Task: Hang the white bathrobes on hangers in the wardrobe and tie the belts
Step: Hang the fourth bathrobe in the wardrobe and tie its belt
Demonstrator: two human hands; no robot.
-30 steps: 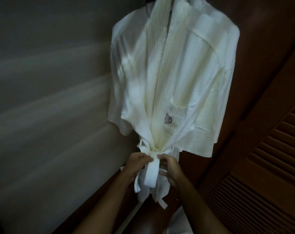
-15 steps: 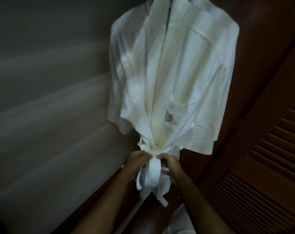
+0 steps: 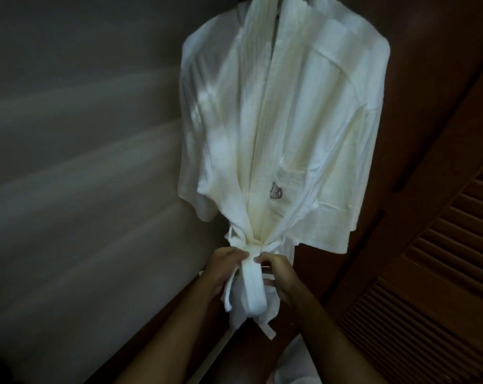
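Note:
A white bathrobe (image 3: 284, 128) with a small dark emblem on its chest pocket hangs from the top of the frame; its hanger is out of sight. At the waist the white belt (image 3: 255, 286) is gathered into a knot, and a broad end hangs straight down from it. My left hand (image 3: 226, 266) pinches the belt at the knot's left side. On the right side my right hand (image 3: 280, 273) grips the belt beside the knot, fingers curled. A thin strap dangles below the left hand.
A pale wall (image 3: 82, 189) fills the left. Dark wood of the wardrobe (image 3: 428, 79) lies behind the robe, and a louvred wooden door (image 3: 442, 273) stands at the right. More white cloth (image 3: 298, 361) shows at the bottom edge.
The broad belt end now hangs lower and straighter from the knot. Both hands stay at the waist, shifted only slightly.

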